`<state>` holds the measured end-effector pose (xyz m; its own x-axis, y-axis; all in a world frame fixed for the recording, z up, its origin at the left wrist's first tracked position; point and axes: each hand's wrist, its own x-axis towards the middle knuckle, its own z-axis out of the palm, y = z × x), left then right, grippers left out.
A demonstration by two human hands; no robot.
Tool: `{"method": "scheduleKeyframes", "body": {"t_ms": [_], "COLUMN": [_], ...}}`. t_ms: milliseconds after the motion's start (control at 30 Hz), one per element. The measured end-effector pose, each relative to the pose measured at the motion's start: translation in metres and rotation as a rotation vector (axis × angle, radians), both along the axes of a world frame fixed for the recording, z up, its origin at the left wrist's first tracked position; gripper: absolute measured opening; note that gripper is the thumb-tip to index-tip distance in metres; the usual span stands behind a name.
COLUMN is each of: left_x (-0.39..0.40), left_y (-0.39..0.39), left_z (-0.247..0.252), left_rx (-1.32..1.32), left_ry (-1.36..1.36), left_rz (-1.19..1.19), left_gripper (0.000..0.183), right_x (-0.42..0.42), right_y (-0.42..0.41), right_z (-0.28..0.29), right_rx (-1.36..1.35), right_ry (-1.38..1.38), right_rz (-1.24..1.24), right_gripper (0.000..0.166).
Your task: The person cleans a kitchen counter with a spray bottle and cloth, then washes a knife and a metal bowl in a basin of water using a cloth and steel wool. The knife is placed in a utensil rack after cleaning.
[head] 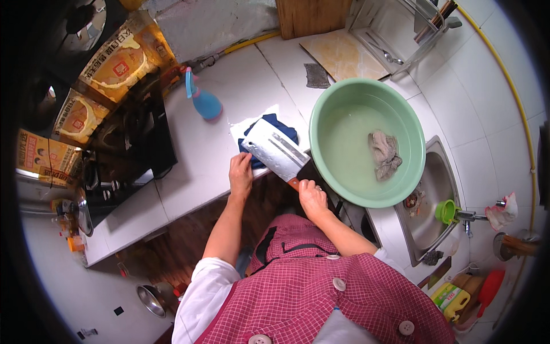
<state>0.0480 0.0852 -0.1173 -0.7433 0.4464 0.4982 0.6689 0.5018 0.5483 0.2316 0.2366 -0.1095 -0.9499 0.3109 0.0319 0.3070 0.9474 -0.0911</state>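
Observation:
My right hand [313, 198] grips the wooden handle [294, 183] of a wet Chinese cleaver. Its broad steel blade [275, 148] lies flat over a bunched dark blue cloth [283, 129] near the counter's front edge. At the cloth's near left corner, my left hand [241, 174] has its fingers closed on the fabric, close to the blade's far end. The blade hides the middle of the cloth, and a wet patch surrounds it on the white tiles.
A green basin [343, 172] of cloudy water holds a greyish rag [383, 150]. Beyond it is a steel sink [434, 223]. A blue spray bottle [207, 104] stands left of the cloth, near a black gas stove [129, 142]. A dark scouring pad [317, 75] lies behind the basin.

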Motion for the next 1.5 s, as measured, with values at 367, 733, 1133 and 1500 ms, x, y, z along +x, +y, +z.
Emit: {"method": "scheduleKeyframes", "body": {"t_ms": [367,733,1133,1500], "left_x": [-0.007,-0.007,-0.017,-0.022], "left_y": [-0.012,-0.025,-0.013,-0.004], "left_z": [-0.014,0.009,0.020,0.021], "left_rx": [0.324,0.351,-0.015,-0.123], "left_ry": [-0.483,-0.650,-0.310,-0.201], "left_rz": [0.158,0.026,-0.074,-0.090], "left_gripper": [0.023,0.019,0.012,0.008], "right_x": [0.114,-0.044,-0.063,0.033], "right_y": [-0.002,0.018,0.017,0.037], "right_z": [0.113,0.022,0.015,0.016], "right_rx": [-0.891,-2.234,-2.040,-2.131], "right_ry": [0.076,0.133,0.290,0.068], "right_rz": [-0.026,-0.172,-0.505,-0.424], "right_gripper": [0.017,0.022,0.021,0.020]}}
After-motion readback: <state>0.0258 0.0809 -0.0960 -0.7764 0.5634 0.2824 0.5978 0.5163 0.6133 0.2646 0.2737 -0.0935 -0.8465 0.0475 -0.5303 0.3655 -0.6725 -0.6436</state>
